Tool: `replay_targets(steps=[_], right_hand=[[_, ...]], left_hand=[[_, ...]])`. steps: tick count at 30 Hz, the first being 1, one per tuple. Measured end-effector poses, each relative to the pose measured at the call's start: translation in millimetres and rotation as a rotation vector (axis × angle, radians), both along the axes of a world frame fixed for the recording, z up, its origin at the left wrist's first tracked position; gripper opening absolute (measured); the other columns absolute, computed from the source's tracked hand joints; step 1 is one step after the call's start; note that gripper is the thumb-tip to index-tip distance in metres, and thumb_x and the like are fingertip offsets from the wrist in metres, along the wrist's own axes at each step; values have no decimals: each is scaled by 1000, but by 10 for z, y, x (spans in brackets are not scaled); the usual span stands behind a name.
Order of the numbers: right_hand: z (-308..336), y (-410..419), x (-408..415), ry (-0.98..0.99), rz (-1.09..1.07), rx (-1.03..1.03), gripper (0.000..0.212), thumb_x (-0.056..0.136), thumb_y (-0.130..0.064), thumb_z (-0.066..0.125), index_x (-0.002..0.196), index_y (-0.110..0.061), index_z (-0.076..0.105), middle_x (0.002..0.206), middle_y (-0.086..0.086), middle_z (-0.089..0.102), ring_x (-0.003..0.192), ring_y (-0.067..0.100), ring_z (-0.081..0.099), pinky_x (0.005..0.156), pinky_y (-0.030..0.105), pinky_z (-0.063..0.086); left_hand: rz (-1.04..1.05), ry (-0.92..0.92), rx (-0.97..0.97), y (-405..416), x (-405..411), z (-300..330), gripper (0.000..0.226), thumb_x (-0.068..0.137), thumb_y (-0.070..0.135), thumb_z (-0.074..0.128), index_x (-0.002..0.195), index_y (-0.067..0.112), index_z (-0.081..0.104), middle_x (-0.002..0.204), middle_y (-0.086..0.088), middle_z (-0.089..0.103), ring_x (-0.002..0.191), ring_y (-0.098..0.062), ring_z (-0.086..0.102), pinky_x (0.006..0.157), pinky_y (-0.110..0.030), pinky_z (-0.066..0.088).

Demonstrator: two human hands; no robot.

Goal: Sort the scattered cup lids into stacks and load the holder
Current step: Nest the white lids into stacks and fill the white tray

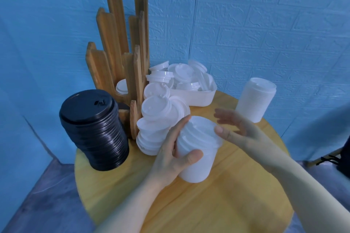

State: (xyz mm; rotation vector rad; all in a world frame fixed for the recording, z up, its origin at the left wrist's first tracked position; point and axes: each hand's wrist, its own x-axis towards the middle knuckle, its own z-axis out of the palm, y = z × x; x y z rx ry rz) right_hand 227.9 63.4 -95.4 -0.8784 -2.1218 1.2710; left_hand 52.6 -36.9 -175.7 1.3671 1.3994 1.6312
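The left hand (170, 155) gripped a white lid stack (197, 149), thumb curled across its front and fingers behind it, holding it tilted over the round wooden table (217, 195). The right hand (240, 130) was spread wide, fingers straight, its thumb tip touching the stack's top rim. Beyond the left fingers lay loose white lids (155, 111), then the wooden holder (121, 58); a black lid stack (94, 128) stood left of them. Past the right fingertips stood 1 more white stack (255, 100) and a white tub of lids (195, 96).

Two bare forearms, left hand (171, 159), right hand (240, 130), no sleeves
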Motion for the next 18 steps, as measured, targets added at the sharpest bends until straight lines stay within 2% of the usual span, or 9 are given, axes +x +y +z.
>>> replay_targets(steps=[3,5,9,11,14,16,18], right_hand=[[17,-45,-152,9,118,32,56,75,-52,73,126,-37,56,124,-28,59,118,-10,51,98,20,44],[8,-63,-200,4,161,51,50,79,-46,73,125,-37,57,124,-30,59,118,-8,52,103,25,42],[-7,-26,-190,-50,320,103,47,81,-37,69,127,-34,60,136,-24,53,132,-2,42,110,28,32],[9,-14,-185,-84,373,100,40,82,-37,68,122,-37,64,140,-24,46,136,-3,35,111,26,29],[42,-1,-187,-134,365,152,39,79,-45,69,117,-47,63,136,-28,44,134,-4,35,112,28,29],[20,-36,-211,-190,285,282,45,73,-62,67,117,-54,58,129,-32,42,131,-2,35,113,36,28],[-57,-114,-261,-222,180,430,49,68,-74,58,115,-58,54,123,-34,39,127,-1,35,110,39,28]], left_hand=[[-18,-29,1,-2,-3,2,80,66,48,77,137,52,40,145,25,47,135,4,43,108,-19,40],[-44,-58,-5,-6,-16,-1,90,64,49,81,141,52,35,149,23,45,136,3,43,109,-22,42],[-109,-117,-44,4,-47,3,116,54,63,87,147,54,19,142,35,46,135,4,44,103,-20,45],[-122,-106,-40,15,-63,-4,120,54,54,91,148,54,17,140,39,45,136,4,43,101,-19,46],[-116,-85,-22,34,-71,-40,113,59,34,85,147,56,18,142,36,45,136,2,43,103,-21,45],[-109,-77,-22,36,-68,-60,111,58,32,86,145,59,21,142,35,45,136,4,43,103,-20,44],[-107,-79,-24,30,-65,-65,113,55,33,90,143,59,25,141,37,45,134,8,42,102,-16,44]])
